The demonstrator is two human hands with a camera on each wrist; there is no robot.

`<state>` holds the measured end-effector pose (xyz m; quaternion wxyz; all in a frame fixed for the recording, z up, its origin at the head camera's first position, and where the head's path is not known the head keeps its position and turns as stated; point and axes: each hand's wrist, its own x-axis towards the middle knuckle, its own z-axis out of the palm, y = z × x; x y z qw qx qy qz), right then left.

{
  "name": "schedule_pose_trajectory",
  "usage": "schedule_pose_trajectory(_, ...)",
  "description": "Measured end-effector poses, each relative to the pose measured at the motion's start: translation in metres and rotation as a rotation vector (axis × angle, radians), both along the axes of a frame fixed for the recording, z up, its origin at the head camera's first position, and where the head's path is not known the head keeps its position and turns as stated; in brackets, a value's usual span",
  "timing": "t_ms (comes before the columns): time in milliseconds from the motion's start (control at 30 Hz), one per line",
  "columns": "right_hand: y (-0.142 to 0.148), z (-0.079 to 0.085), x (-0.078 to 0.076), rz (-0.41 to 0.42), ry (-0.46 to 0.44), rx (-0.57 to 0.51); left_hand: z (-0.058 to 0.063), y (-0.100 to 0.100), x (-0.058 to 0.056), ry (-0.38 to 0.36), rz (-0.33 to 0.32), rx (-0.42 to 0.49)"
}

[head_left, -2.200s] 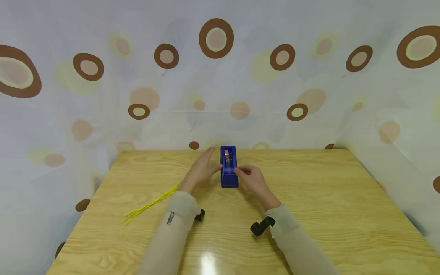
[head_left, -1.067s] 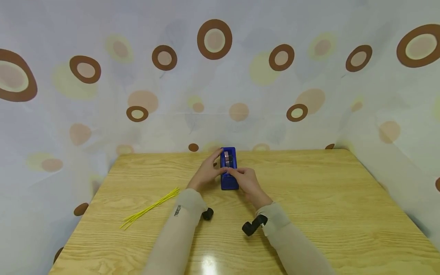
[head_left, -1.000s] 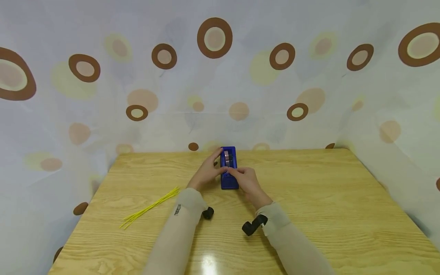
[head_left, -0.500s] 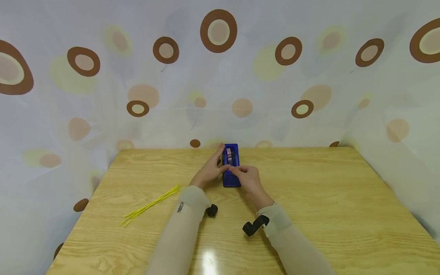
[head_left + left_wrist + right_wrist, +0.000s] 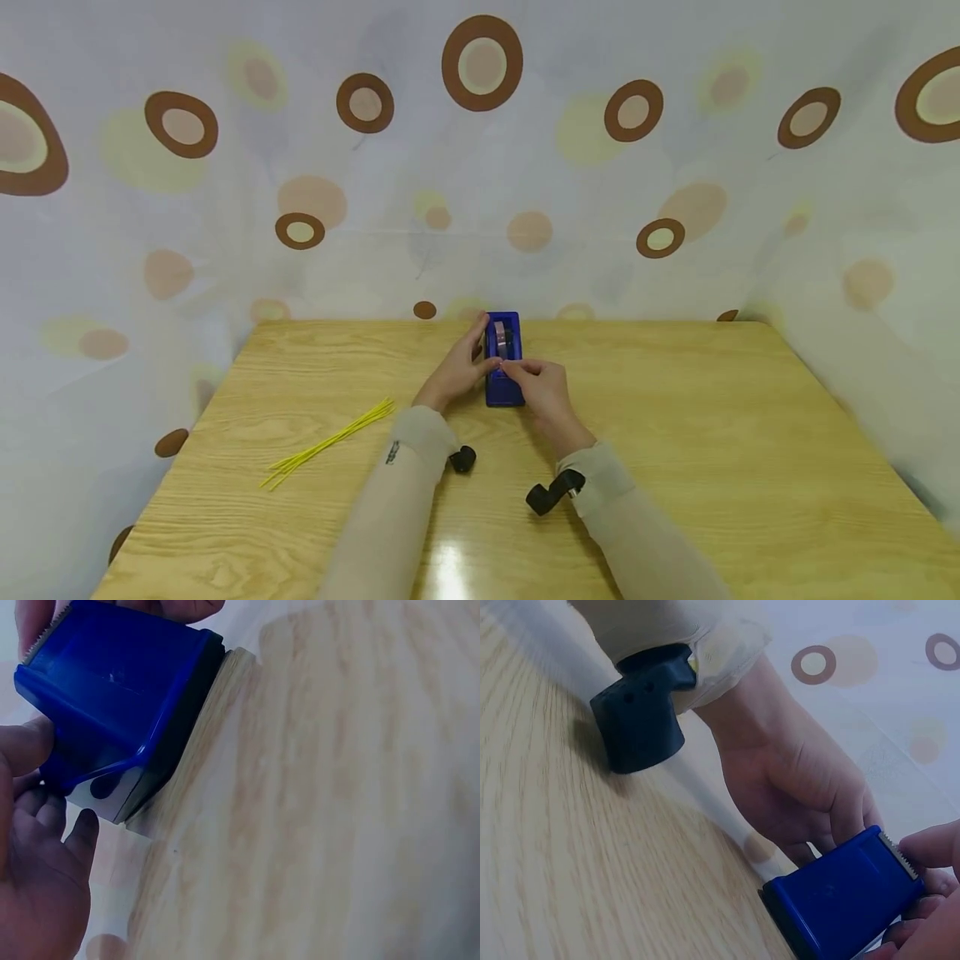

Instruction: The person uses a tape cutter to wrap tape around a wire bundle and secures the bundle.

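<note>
A blue tape dispenser [image 5: 505,395] with a serrated metal cutter [image 5: 900,856] stands on the table near its back edge. A pinkish tape roll [image 5: 500,335] sits in its well. On the dispenser's left side, my left hand [image 5: 456,372] holds it, fingers along the side wall, thumb reaching over to the tape end. My right hand [image 5: 546,390] pinches at the tape end beside the cutter, its fingertips close to the left thumb. The clear tape between the fingertips is too small to make out. In the left wrist view, the dispenser front [image 5: 112,675] hides part of the right hand.
A loose bundle of thin yellow strips [image 5: 327,443] lies on the wooden table [image 5: 712,467], left of the left forearm. Behind the table hangs a pale cloth [image 5: 465,167] with brown circles. Black camera mounts [image 5: 555,492] jut from both sleeves.
From the dispenser's right edge, my right hand has moved in to the tape end. My left hand has closed in along the dispenser's side. Over the last half second both hands hardly move.
</note>
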<state>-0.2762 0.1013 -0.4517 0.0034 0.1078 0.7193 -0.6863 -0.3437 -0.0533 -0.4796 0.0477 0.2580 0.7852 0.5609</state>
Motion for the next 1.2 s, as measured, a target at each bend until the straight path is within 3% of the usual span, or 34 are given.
schedule_pose_trajectory(333,0.001,-0.001,0.01,0.01,-0.056,-0.113,-0.009,-0.002,0.012,-0.018,-0.002,-0.011)
schedule_pose_trajectory(767,-0.004,0.006,0.019,0.021,-0.025,0.077,-0.001,-0.002,0.007,-0.014,0.028,-0.011)
schedule_pose_trajectory(1033,-0.002,0.009,0.029,0.035,-0.023,0.009,-0.002,0.0,0.006,0.015,0.024,-0.02)
schedule_pose_trajectory(1200,0.001,0.01,0.033,0.033,-0.015,-0.017,0.001,0.001,0.007,-0.007,0.022,-0.031)
